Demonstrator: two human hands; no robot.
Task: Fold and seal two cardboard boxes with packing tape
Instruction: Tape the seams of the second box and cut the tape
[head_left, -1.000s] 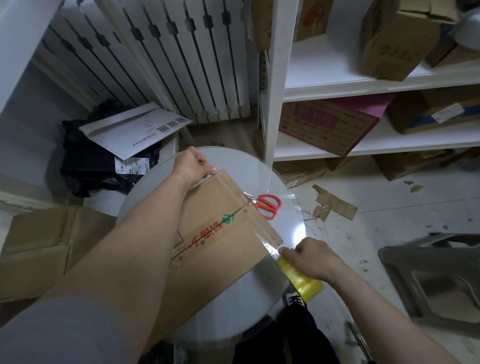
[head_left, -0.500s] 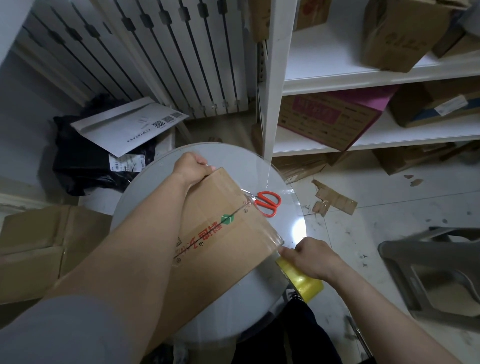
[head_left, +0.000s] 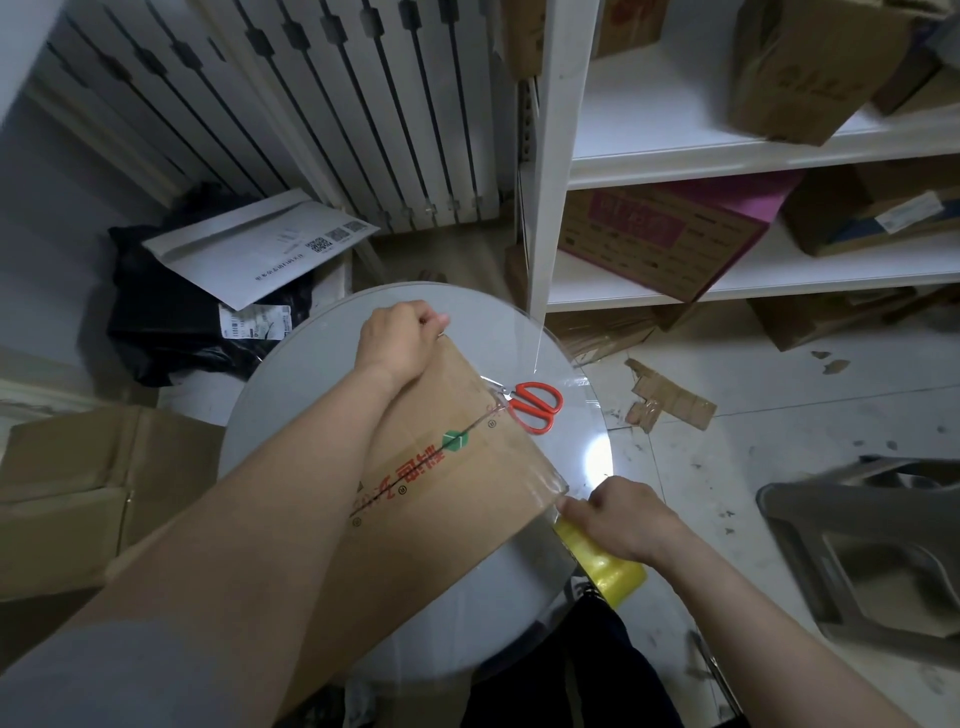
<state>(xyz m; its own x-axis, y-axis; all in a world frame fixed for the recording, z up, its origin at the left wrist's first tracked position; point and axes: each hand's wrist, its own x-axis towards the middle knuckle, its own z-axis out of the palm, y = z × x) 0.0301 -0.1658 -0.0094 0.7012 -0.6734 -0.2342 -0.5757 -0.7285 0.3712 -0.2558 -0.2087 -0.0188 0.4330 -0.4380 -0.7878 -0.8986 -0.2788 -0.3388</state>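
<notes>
Not much has moved in the last second. Both hands sit where they were, and the clear tape (head_left: 540, 470) that ran loose off the box's right edge now looks laid down along it.

Head view:
- left hand (head_left: 400, 343): fingers curled over the far corner of the cardboard box (head_left: 467, 467), forearm lying across the top.
- right hand (head_left: 618, 519): grips the yellow tape roll (head_left: 605, 566) just off the near right corner, one finger stretched out to that corner.
- The box lies between the hands on the round surface (head_left: 291, 415). Its near end is hidden under the left arm.

Handling, my read:
- The box is light and hollow, so panels will flex if pressed mid-span. Hold at corners and folded edges, where it's stiff.
- The tape is thin and sticky. Keep it taut or it curls onto itself.

Edges and room:
- scissors (head_left: 535, 405) lie just beyond the box's right edge, ahead of the right hand and within reach for the cut.
- The surface rim runs under the right hand, and the roll hangs past it.
- grey stool (head_left: 857, 545) is off to the right, well apart, with open floor between.
</notes>
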